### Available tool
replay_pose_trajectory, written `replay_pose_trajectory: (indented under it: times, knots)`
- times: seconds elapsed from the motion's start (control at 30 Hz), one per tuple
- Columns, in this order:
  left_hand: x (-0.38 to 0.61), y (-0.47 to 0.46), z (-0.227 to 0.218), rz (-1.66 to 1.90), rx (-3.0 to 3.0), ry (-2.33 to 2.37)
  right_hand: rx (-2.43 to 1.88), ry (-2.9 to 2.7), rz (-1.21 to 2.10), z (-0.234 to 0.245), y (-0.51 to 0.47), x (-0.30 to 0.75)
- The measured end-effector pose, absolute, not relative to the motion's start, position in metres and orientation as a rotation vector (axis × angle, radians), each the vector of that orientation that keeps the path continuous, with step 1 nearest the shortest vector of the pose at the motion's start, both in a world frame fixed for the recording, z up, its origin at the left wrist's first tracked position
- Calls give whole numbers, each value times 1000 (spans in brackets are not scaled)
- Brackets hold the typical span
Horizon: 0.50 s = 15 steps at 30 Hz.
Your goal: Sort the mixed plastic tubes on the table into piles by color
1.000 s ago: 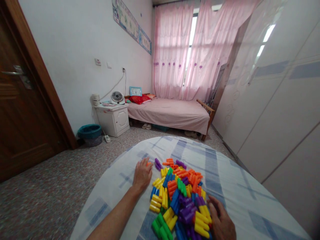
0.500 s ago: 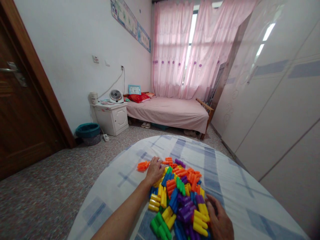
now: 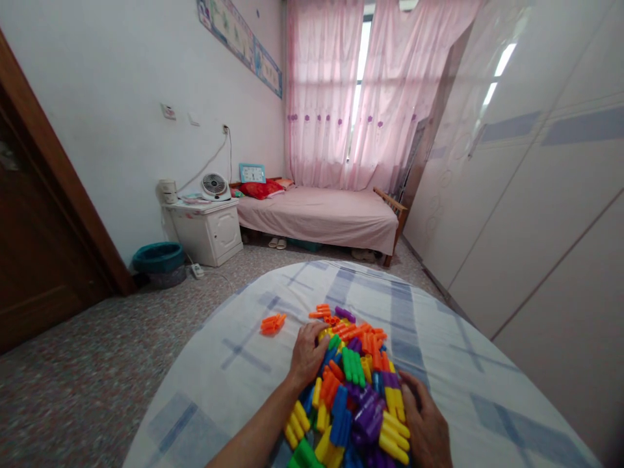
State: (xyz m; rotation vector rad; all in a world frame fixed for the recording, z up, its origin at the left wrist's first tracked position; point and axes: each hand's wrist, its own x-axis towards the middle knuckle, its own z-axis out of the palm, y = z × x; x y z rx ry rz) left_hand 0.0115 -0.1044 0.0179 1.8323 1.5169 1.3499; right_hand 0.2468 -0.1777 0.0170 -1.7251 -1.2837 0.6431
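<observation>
A heap of plastic toy building blocks (image 3: 353, 367), each shaped like joined tubes, lies between my hands in orange, yellow, green, blue and purple. Along the heap's left side rests my left hand (image 3: 309, 354), fingers bent over its upper edge by a yellow block (image 3: 324, 333). My right hand (image 3: 425, 416) cups the right side, touching yellow-and-purple blocks (image 3: 394, 393), with thumb and fingers apart. Neither hand visibly lifts a block. A few orange blocks (image 3: 272, 324) sit apart on the tablecloth, to the left of the heap.
A white and blue checked cloth covers the round table (image 3: 234, 351). Beyond it are a bed (image 3: 322, 211) with a pink sheet, a white bedside cabinet (image 3: 209, 234) with a fan (image 3: 215, 186), and a teal bin (image 3: 160, 260). Tall wardrobe doors (image 3: 517, 214) stand to the right.
My left hand has drawn back from the orange blocks at the far left and pressed inward along the heap. Blocks on that side have shifted and tipped. The camera has turned slightly right.
</observation>
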Motion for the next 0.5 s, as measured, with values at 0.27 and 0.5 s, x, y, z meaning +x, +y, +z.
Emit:
replay_pose_trajectory:
  times: [0.27, 0.5]
  knots:
    - [1, -72, 28, 1337, 1913, 1646, -1726, -1184, 689, 8, -176, 251]
    - [12, -37, 31, 947, 1996, 1736, -1741, -1189, 701, 6, -175, 253]
